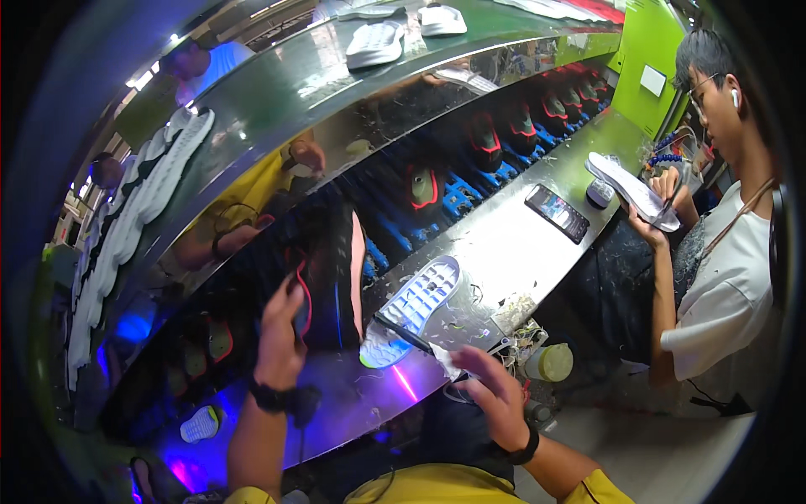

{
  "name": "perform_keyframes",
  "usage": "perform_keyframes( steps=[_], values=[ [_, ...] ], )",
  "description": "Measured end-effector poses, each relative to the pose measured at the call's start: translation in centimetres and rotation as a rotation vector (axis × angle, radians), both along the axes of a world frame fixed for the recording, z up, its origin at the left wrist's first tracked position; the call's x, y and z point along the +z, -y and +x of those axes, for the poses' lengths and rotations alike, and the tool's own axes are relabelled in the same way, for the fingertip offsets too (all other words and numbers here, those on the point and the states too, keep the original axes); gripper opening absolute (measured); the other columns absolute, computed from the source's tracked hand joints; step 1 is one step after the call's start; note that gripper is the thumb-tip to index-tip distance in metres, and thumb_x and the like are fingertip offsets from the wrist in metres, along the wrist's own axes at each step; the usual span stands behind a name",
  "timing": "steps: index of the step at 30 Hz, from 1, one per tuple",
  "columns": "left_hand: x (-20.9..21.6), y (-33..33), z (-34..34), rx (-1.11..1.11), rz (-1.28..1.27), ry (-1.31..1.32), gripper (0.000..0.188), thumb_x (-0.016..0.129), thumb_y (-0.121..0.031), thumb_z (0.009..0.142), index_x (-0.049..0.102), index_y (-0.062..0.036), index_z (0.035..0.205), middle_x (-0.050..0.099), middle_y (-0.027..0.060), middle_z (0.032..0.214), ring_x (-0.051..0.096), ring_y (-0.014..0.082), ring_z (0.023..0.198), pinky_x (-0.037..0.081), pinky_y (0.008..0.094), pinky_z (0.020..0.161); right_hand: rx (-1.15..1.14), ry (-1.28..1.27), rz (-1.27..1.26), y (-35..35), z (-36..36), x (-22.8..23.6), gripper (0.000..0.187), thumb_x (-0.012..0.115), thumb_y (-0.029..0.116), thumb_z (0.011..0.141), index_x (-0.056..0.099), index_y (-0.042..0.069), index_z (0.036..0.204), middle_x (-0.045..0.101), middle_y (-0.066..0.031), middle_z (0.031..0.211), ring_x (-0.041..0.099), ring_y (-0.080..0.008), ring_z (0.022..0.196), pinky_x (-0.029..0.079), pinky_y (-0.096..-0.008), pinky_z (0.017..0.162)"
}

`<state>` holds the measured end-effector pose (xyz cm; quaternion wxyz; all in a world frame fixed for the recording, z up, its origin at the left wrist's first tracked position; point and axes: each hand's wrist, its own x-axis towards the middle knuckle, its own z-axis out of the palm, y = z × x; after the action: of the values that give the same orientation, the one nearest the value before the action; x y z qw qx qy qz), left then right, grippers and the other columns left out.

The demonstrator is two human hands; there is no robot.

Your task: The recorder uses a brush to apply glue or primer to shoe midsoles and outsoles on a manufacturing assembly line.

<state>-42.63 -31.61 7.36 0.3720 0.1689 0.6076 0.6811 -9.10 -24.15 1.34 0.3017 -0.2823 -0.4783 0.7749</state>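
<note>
My left hand (280, 349) reaches up to the dark rack, closed on a dark shoe upper (303, 307) with a red edge; part of the upper is lost in shadow. My right hand (497, 399) is held low over the bench's near edge, fingers apart and holding nothing. Just beyond its fingertips a black-handled tool (403, 333), its near end wrapped in white, lies across a white-and-blue shoe sole (424, 294). The tool's far tip is hard to make out. A pink strip-like piece (358, 273) stands upright left of the sole.
A phone (557, 213) lies on the metal bench (512, 239). Dark uppers (423, 186) line the rack behind it. A small sole (200, 425) lies at left. White soles (376, 44) sit on the green upper belt (294, 80). A co-worker (722, 252) holds a sole at right.
</note>
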Motion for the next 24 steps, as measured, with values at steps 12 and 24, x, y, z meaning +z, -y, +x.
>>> perform_keyframes(
  steps=[12,24],
  values=[
    [2.2,13.8,14.0,0.128,0.083,0.189,0.059,0.060,-0.012,0.105,0.039,0.0008,0.159,0.059,0.0147,0.149,0.061,0.0272,0.134,0.047,0.0405,0.116,0.445,-0.073,-0.400,6.3,-7.9,7.2,0.042,0.075,0.038,0.101,0.061,0.004,0.122,0.063,0.0012,0.087,0.058,-0.0071,0.068,0.046,-0.0224,0.062],
    [3.7,19.6,9.2,0.198,0.077,-0.328,0.047,0.071,-0.030,0.100,0.065,-0.0009,0.136,0.072,0.0055,0.116,0.067,0.0150,0.101,0.054,0.0313,0.091,0.703,0.066,-0.322,10.8,-5.7,7.1,0.067,0.084,0.014,0.093,0.053,-0.002,0.150,0.068,-0.0072,0.133,0.065,-0.0138,0.117,0.052,-0.0336,0.105]
  ],
)
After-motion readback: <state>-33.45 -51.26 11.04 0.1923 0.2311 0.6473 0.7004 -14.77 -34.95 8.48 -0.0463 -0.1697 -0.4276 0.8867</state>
